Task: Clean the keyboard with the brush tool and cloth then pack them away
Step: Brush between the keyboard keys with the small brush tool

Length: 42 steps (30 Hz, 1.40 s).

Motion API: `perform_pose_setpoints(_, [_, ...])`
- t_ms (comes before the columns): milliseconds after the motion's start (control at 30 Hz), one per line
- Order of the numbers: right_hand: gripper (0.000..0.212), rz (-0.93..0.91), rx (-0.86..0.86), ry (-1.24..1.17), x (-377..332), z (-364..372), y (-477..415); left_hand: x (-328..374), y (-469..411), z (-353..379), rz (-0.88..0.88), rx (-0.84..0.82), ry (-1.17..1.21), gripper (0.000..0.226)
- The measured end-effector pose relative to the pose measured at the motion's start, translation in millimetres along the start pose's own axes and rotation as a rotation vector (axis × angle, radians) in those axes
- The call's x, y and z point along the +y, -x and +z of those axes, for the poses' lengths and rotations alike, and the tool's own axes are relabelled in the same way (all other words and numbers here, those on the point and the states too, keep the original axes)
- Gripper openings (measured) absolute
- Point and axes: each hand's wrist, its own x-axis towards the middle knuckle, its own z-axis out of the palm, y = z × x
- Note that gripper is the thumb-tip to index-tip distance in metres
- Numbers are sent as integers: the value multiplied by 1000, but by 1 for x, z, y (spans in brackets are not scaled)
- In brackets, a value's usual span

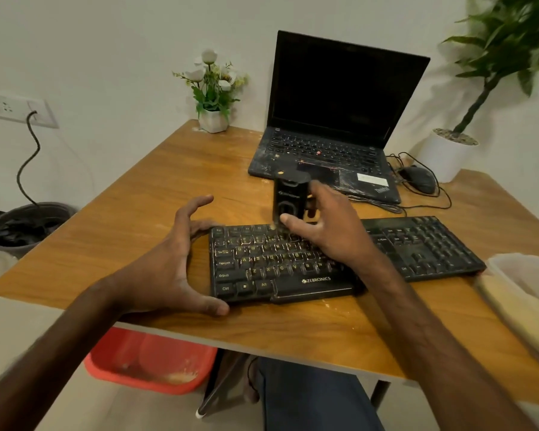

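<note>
A black, dusty keyboard [417, 244] lies across the wooden table [137, 219]. My right hand [330, 225] grips the black brush tool [288, 199] upright, its lower end touching the keyboard's top rows left of centre. My left hand [175, 262] brackets the keyboard's left end, thumb at the near corner and fingers curled at the far corner. A yellowish cloth [517, 309] lies in or beside a translucent box at the right edge.
An open black laptop [333, 119] stands behind the keyboard, with a wired mouse [419, 178] to its right. A small flower pot [213, 119] and a large potted plant [448, 154] sit at the back. A translucent box [529, 272] sits right; a red bin [150, 362] below the table.
</note>
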Motion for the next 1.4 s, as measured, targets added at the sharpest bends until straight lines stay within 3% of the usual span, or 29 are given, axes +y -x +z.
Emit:
perform_pose_setpoints(300, [57,246,235,76,62,-67,37,-2,-3,0,4,-14,17,145])
perform_pose_setpoints(467, [58,167,97,29,42,-36,31,-1,-3,2,9,-3,-2,143])
perform_pose_setpoints(600, [61,212,195,84,51,-48,30,0,-2,1,-1,-9,8,141])
perform_pose_setpoints(700, [60,203,164,70,48,-50,37,2,-3,1,-5,-13,12,140])
perform_pose_setpoints(967, [49,189,87,-212,24,-51,68,5,-6,1,-24,-3,-31,137])
perform_pose_setpoints(1100, [48,109,-26,-137,14,-49,77,5,-8,3,-14,8,-81,137])
perform_pose_setpoints(1167, [44,100,-13,-61,17,-53,66,4,-8,3,-19,0,-78,135])
perform_pose_setpoints(1267, [55,108,46,98,31,-60,46,3,-9,3,-17,-6,-65,134])
perform_pose_setpoints(1400, [52,67,-10,-31,22,-53,57,1,-9,2,-14,-2,-61,135])
